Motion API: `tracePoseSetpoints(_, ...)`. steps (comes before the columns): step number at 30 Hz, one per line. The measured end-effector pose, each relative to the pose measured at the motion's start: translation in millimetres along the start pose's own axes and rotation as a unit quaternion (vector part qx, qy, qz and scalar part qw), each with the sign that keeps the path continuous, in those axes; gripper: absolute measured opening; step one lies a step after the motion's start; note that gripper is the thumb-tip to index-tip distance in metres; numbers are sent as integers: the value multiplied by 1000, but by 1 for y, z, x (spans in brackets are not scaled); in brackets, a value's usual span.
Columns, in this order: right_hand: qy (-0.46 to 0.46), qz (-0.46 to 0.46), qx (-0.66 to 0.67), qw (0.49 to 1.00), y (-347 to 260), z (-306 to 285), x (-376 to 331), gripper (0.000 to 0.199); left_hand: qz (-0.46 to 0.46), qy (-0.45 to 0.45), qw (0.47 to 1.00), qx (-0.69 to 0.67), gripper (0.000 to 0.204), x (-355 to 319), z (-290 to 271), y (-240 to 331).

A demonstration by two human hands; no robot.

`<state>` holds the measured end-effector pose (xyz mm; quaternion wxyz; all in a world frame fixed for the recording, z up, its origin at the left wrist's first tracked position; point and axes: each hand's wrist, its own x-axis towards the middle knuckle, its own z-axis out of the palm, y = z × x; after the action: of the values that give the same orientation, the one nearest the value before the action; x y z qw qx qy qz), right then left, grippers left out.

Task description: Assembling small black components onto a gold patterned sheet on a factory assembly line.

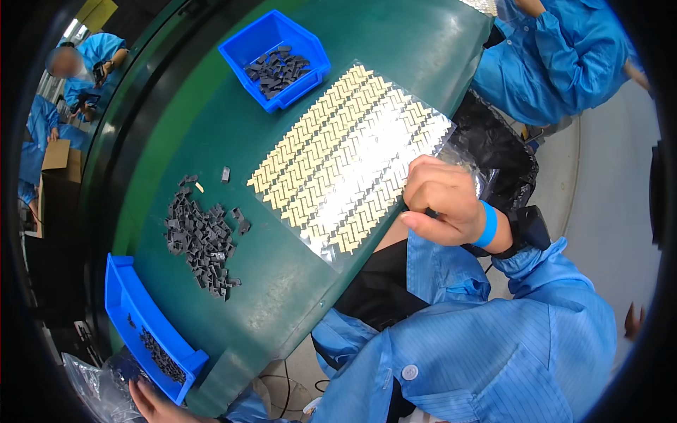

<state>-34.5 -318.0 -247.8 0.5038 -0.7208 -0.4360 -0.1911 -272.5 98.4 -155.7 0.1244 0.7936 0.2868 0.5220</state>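
My right hand (446,201), with a blue band at the wrist, is curled over the near right edge of a clear sheet (331,255). What its fingers hold, if anything, is hidden. Rows of pale yellow adhesive-like pieces (303,141) cover the sheet in a zigzag pattern, with a bright glare across the middle. At the lower left, my left hand (151,403) has its visible fingers stretched out beside a long blue bin (134,289), close to its near end. Small dark parts (162,356) lie in that bin. Part of this hand is cut off by the frame.
A pile of dark grey plastic parts (201,236) lies on the green table (275,296). Another blue bin (233,53) with similar parts stands at the back. A clear plastic bag (92,381) is at lower left, a black bag (501,148) at right. Co-workers (550,63) in blue are nearby.
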Motion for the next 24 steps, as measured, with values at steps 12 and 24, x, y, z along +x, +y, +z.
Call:
tracePoseSetpoints(12, -139, 21, 21, 990, 1, 38, -2, 23, 301, -548, 773, -112, 75, -119, 136, 169)
tracePoseSetpoints(24, -147, 36, -6, 988, -1, 41, -2, 28, 287, -503, 788, -208, 55, -137, 168, 168)
